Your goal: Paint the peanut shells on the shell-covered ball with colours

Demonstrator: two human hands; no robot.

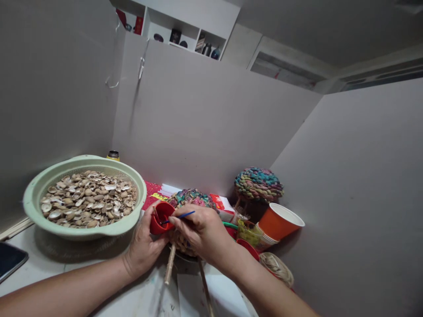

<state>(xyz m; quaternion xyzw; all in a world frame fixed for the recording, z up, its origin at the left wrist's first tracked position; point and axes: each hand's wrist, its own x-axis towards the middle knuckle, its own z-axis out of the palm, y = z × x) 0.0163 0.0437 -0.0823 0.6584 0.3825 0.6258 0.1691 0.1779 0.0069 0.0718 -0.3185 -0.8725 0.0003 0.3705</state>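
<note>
My left hand is closed around a small red cup, tipped so its opening faces me. A thin blue-handled paintbrush is pinched in my right hand, its lower end inside the cup. What the cup contains cannot be made out clearly. Just behind my hands sits a rounded, multicoloured woven piece, partly covered by them. Two wooden sticks extend from beneath it towards me.
To the left is a green strainer basin full of nutshell halves, with a phone nearby. Another woven piece stands back right, near an orange paper cup and a twine roll. Grey panels enclose the table.
</note>
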